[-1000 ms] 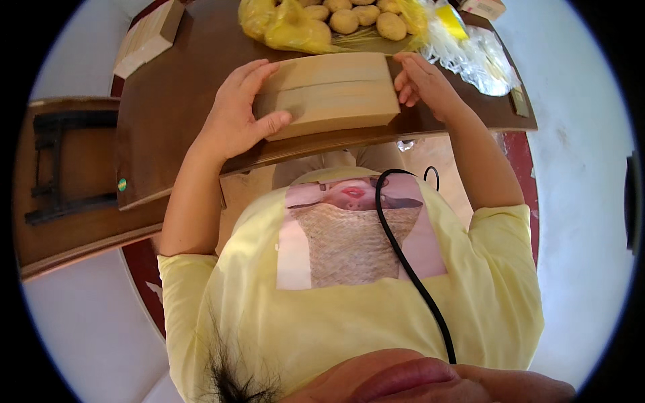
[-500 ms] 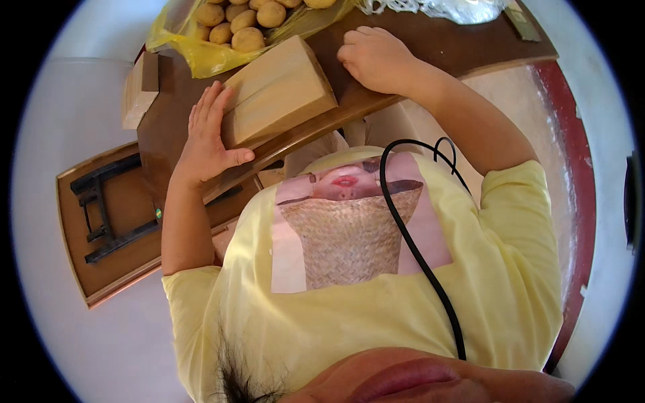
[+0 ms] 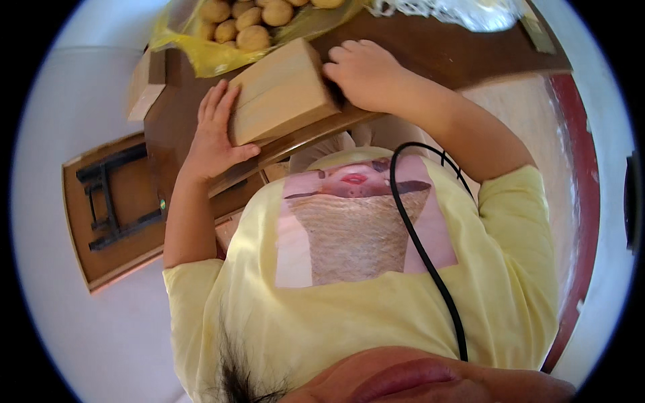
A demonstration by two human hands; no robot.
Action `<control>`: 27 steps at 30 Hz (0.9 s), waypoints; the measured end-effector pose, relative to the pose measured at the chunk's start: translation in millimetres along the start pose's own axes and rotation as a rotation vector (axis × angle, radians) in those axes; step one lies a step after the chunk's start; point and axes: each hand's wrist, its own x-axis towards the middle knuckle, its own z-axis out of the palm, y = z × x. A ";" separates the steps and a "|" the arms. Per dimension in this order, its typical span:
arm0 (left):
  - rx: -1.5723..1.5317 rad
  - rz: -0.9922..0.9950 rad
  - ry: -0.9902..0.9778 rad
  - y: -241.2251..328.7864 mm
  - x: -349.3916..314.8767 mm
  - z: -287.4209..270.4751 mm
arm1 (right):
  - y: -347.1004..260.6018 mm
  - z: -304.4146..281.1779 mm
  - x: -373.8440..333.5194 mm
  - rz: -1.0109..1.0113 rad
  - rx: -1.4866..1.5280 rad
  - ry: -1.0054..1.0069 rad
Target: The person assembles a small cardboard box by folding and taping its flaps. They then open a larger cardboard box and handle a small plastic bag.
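Head view: one smooth, blocky cardboard box (image 3: pixel 282 91) sits near twelve o'clock on the tabletop (image 3: pixel 463 50). Left hand (image 3: pixel 211 144) touches it, fingers wide; right hand (image 3: pixel 366 74) has curled fingers, can't tell if holding.

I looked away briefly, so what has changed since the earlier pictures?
The right hand, open at the right end of the cardboard box a second ago, drew away, then moved left, back toward it, now curled. Touch is unclear. The view has swung, so the box appears slanted and farther left. The left hand stays at its left end; the yellow bag of potatoes still lies behind it.
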 end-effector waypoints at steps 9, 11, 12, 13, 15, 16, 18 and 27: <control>-0.005 0.028 0.063 -5.6 -8.0 -6.9 | 2.7 -19.9 7.4 0.095 -0.001 -0.101; -0.105 0.028 0.183 -23.2 -18.7 -8.1 | 7.9 -23.5 6.7 0.160 0.079 -0.032; -0.355 -0.084 0.229 -32.1 -25.5 -9.7 | 8.8 -24.9 5.9 0.191 0.161 -0.028; -0.609 -0.186 0.279 -39.1 -28.2 -12.3 | 10.7 -27.2 4.3 0.227 0.237 -0.024; -0.872 -0.318 0.314 -56.5 -36.8 -18.9 | 9.1 -36.6 4.0 0.286 0.339 -0.093; -0.880 -0.307 0.271 -59.2 -37.5 -20.1 | 5.7 -40.7 2.3 0.281 0.331 -0.163; -0.893 -0.290 0.194 -54.3 -36.2 -23.9 | -3.2 -46.0 0.9 0.260 0.308 -0.304; -0.133 -0.002 -0.110 -15.9 -3.5 -23.7 | -27.8 -42.3 7.5 0.221 0.251 -0.343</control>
